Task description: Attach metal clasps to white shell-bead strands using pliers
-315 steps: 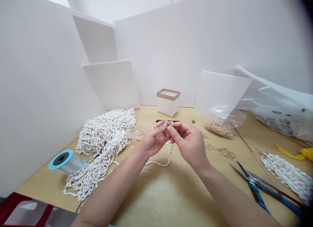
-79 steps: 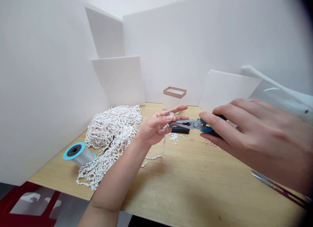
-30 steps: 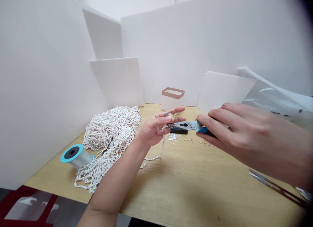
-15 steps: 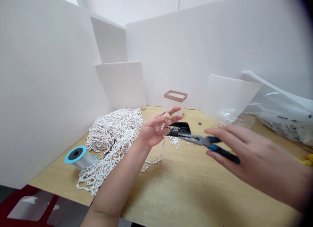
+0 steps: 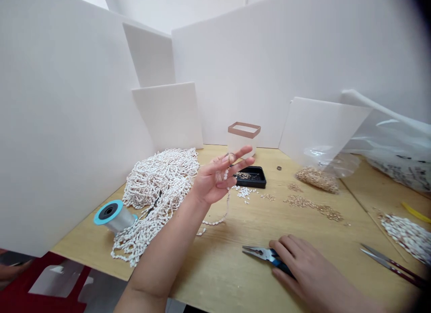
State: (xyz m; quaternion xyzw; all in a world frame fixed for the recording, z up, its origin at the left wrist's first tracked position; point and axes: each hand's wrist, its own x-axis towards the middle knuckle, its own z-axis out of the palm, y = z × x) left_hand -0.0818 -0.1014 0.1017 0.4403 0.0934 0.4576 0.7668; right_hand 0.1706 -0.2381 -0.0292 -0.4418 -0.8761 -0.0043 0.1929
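Observation:
My left hand (image 5: 213,182) is raised over the table, thumb and index finger pinched on a strand of white beads (image 5: 226,209), the other fingers stretched out. The strand hangs down from the palm and trails onto the wood. Low at the front, my right hand (image 5: 311,270) wraps round the blue handles of a pair of pliers (image 5: 261,252). The pliers rest at the tabletop with their jaws slightly apart and pointing left. Behind the left hand sits a black tray (image 5: 259,183) with small gold beads, beside loose white beads (image 5: 245,192).
A heap of white bead strands (image 5: 158,178) and a spool of clear line (image 5: 116,216) lie left. Scattered gold beads (image 5: 303,201), a bag of beads (image 5: 316,179) and scissors (image 5: 387,261) are right. A brown-rimmed box (image 5: 244,135) stands behind; white panels (image 5: 286,70) enclose the table.
My right hand has come down and toward me with the pliers, from beside the left hand to the tabletop. My left hand keeps its pinch on the strand, nearly unmoved.

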